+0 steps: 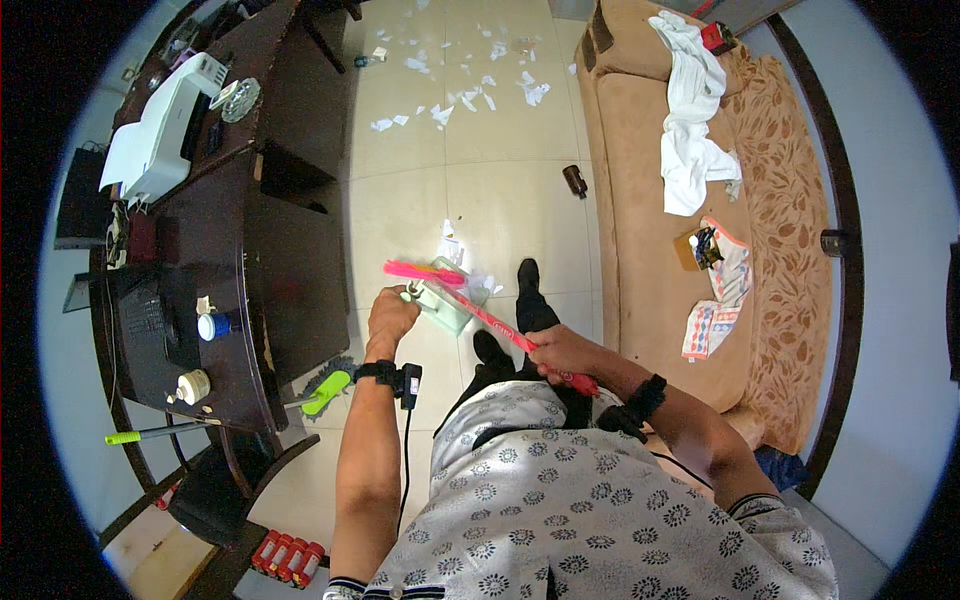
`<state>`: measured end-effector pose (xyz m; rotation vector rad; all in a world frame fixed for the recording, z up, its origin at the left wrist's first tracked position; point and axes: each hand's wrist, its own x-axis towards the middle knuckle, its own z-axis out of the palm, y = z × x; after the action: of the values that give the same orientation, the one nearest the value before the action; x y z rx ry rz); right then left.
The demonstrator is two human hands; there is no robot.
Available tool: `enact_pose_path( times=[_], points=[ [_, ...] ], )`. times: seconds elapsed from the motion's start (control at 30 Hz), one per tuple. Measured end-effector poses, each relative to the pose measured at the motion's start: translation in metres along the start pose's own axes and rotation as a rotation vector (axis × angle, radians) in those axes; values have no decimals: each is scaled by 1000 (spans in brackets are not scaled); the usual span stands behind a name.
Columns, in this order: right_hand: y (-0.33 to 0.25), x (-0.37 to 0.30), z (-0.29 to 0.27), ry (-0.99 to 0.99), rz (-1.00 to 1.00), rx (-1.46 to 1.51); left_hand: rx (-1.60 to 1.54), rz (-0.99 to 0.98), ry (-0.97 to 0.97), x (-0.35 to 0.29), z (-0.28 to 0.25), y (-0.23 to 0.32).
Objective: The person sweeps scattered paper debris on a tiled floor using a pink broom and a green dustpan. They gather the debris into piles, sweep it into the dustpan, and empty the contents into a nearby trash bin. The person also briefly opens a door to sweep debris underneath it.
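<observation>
Head view: holds a pink broom (495, 322) aslant above the floor (490, 205), with pink bristles over the far side of a pale green dustpan (448, 315). Clamps the right hand (562, 352) around the broom's handle, near its end. Closes the left hand (394, 315) on the dustpan at its left side; cannot tell exactly how the fingers wrap. Shows white paper scraps (441, 116) just beside and beyond the dustpan, and more strewn far off across the tiles. Has dark shoes (528, 274) just to the right of the dustpan. Farther right, shows a dark brown container (575, 182) near a tan sofa (630, 210), with a white cloth (690, 150) and a patterned towel (720, 310) on the seat. To the left, shows a dark bench (205, 250) with a white printer (160, 145), a glass dish (241, 101) and a keyboard (148, 318) on top. Nearer, at lower left, shows a green duster (325, 394) beside the bench, a dark chair (215, 490) and red cans (288, 557).
</observation>
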<state>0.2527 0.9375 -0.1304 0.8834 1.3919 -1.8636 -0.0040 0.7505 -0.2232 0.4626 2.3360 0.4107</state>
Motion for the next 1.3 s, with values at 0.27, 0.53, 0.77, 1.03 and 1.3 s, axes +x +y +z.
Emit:
enact_pose_path(
  times=[0.27,0.53,0.77,1.03,1.3],
  points=[
    [8,-54,15,180,-45,37,-39,-60,-85,-35,-3,-41],
    [24,-32,9,290,-85,160,13,-52,-54,-52,4,-57],
    [38,8,6,259,-25,115,0,-113,-50,-49,11,-47],
    [42,17,7,-30,21,168,-19,-116,-42,-46,15,-30],
    [8,-35,2,-58,-28,-10,-5,-44,13,-48,21,-43]
  ],
)
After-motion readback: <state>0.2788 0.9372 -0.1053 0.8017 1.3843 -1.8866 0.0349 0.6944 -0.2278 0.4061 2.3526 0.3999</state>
